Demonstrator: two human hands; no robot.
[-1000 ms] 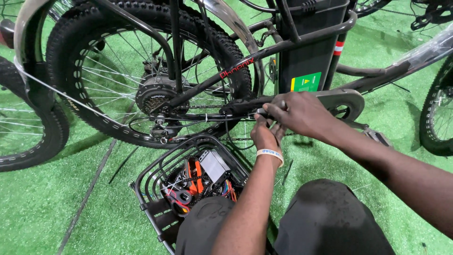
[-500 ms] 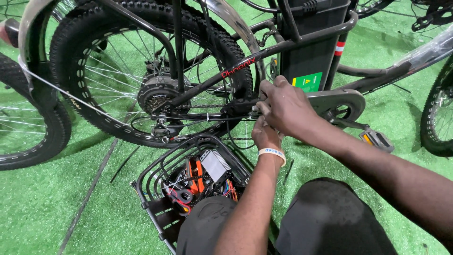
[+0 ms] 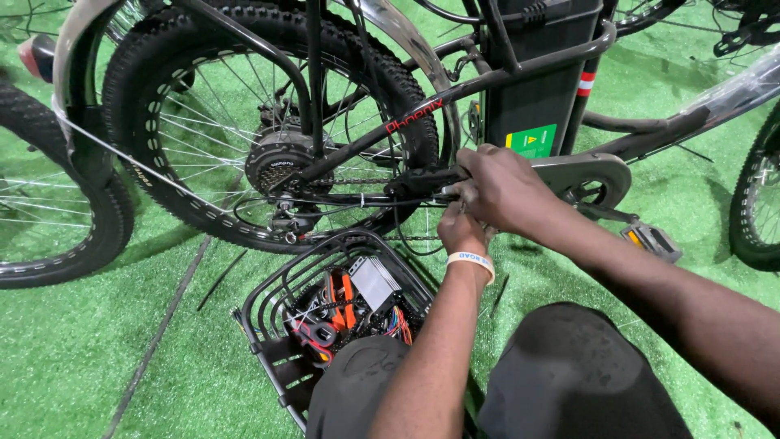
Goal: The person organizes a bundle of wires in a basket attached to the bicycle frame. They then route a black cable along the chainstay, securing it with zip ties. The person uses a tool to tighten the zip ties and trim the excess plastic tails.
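Both my hands are at the lower frame tube of a black electric bicycle (image 3: 455, 93), just behind the crank. My right hand (image 3: 505, 189) is curled over the tube and a bundle of black cables (image 3: 410, 180) running along it. My left hand (image 3: 461, 230), with a white wristband, reaches up from below and pinches at the same spot; what sits between its fingers is hidden by the right hand. The fat rear tyre (image 3: 175, 49) with its hub motor (image 3: 276, 162) stands just left of my hands.
A black wire basket (image 3: 268, 305) on the green turf below holds a grey box, orange-handled tools and coloured wires. A pedal (image 3: 650, 240) sticks out to the right. Other bicycle wheels stand at the far left (image 3: 73, 244) and far right (image 3: 751, 211). My knees fill the bottom.
Both hands have stayed on the frame tube; the right hand has shifted slightly along it and closed tighter over the cables. The view has moved a little.
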